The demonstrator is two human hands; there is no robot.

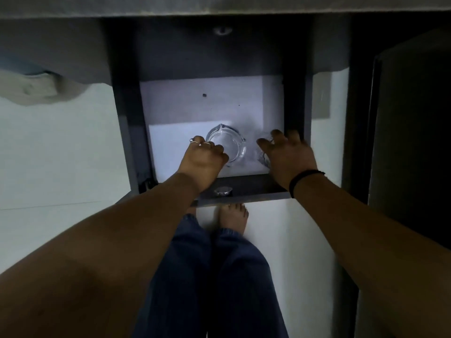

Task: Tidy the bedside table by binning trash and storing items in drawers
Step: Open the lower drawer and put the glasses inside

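Two glass pieces sit in the open drawer [296,152] under our hands: a clear glass ashtray [225,145] near the front, and a second glass object [262,152], too blurred to name, against the right wall. Our left hand [203,157] curls loosely on the ashtray's near-left rim, while our right hand [288,154] spreads over the blurred glass; whether it grips it we cannot tell. The two pieces lie just beside each other, so a careless shove could knock them together and chip them, and closing the drawer hard would send them sliding.
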